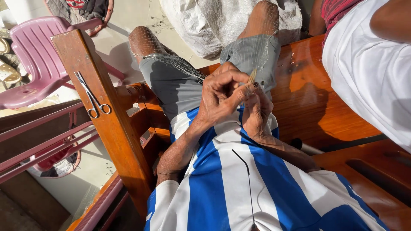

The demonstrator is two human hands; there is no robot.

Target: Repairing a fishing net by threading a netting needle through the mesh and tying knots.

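Scissors (pixel 92 95) on wooden armrest (pixel 107 115), pink chair (pixel 34 60) beyond, both grips pinching netting needle (pixel 252 77), net (pixel 171 60) across knees

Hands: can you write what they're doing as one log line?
left hand: pinches netting needle | right hand: holds fishing net | scissors: on wooden armrest

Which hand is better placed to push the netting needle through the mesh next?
Left, probably: the left hand pinches the small tan netting needle at its fingertips, while the right hand sits just below, apparently holding the fine net.
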